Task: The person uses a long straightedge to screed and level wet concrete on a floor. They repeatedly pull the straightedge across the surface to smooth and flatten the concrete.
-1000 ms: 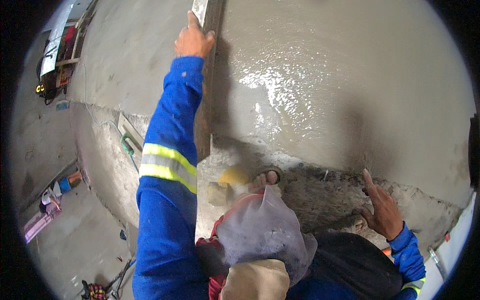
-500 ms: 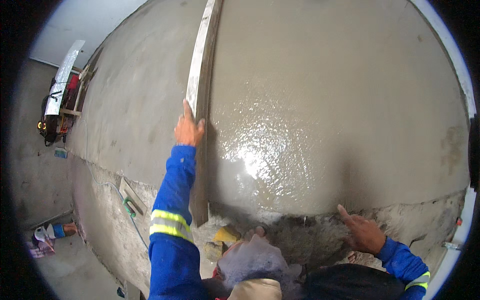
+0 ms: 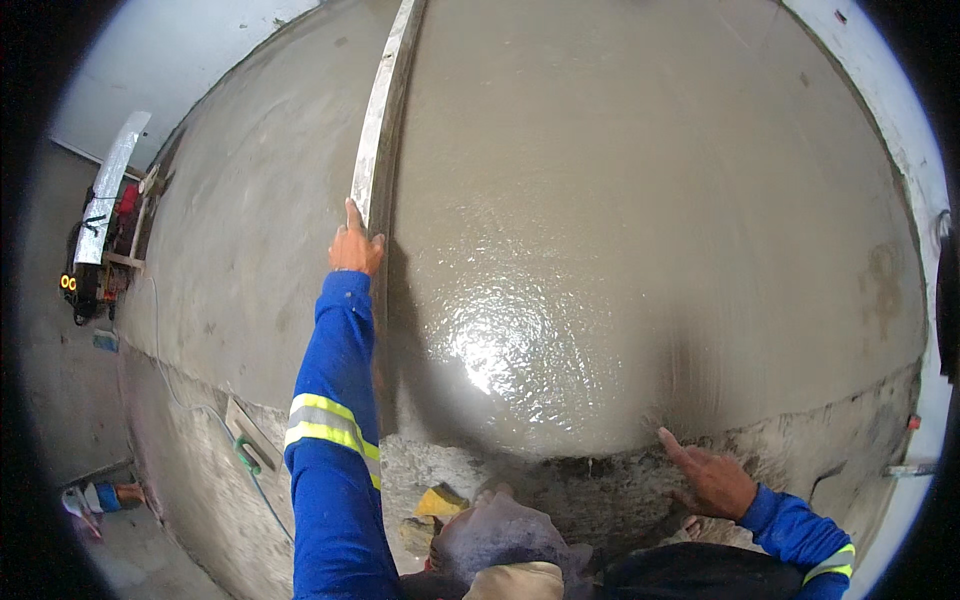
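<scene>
My left hand [image 3: 355,248] grips the long pale straightedge board [image 3: 382,100], index finger stretched along it. The board runs away from me across smooth grey wet screed [image 3: 620,180], with a glossy patch at its right. My right hand [image 3: 712,485] is raised near the screed's lower border, index finger extended and thumb apart, nothing visible in it. By my feet, largely hidden under my clothing, are a yellow sponge [image 3: 440,501] and a rough block [image 3: 420,535]. A float trowel with green handle [image 3: 246,452] lies left of my blue sleeve on rough concrete.
A silver foil-covered strip [image 3: 110,190] rests over tools and a wooden frame [image 3: 140,220] at far left. A grey cord [image 3: 172,380] trails across the floor. Small items [image 3: 105,500] lie at lower left. White walls [image 3: 880,110] border the screed.
The view has lifted, bringing more screed, board and far walls into sight; floor items sit lower in the picture. My left hand remains on the board, and my right index finger stays extended.
</scene>
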The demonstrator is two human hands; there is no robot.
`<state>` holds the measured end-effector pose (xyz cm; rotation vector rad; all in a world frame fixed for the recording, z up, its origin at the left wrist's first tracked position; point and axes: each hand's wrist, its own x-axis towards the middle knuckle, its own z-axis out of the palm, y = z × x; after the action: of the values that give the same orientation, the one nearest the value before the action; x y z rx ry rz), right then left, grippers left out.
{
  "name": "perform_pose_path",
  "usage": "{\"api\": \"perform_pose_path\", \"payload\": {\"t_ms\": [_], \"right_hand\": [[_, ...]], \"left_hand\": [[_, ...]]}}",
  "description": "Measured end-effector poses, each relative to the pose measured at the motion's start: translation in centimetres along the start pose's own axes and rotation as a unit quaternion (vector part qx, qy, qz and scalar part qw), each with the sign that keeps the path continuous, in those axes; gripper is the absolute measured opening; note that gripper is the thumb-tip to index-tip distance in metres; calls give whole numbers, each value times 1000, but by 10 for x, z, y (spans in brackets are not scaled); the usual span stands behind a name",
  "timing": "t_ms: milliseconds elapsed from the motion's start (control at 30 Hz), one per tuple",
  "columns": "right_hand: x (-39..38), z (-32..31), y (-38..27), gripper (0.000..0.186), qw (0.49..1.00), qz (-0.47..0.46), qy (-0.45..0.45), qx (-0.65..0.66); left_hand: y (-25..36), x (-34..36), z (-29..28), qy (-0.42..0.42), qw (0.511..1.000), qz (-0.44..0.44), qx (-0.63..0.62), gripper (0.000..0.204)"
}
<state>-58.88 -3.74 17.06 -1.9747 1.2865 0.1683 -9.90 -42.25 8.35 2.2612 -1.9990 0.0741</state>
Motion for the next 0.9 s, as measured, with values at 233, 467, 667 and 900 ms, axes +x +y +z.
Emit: {"api": "perform_pose_path", "payload": {"t_ms": [233, 467, 667, 900], "right_hand": [[4, -4, 2, 101, 999, 7, -33, 6], [8, 4, 8, 99, 1000, -24, -14, 11], [0, -4, 0, 96, 1000, 11, -20, -3], [-3, 0, 3, 102, 1000, 11, -18, 2]], "left_hand": [[11, -93, -23, -47, 999, -4, -1, 97], [1, -62, -7, 2, 1000, 10, -20, 96], [29, 28, -3, -36, 999, -8, 0, 95], [21, -22, -5, -37, 999, 24, 5, 99]]}}
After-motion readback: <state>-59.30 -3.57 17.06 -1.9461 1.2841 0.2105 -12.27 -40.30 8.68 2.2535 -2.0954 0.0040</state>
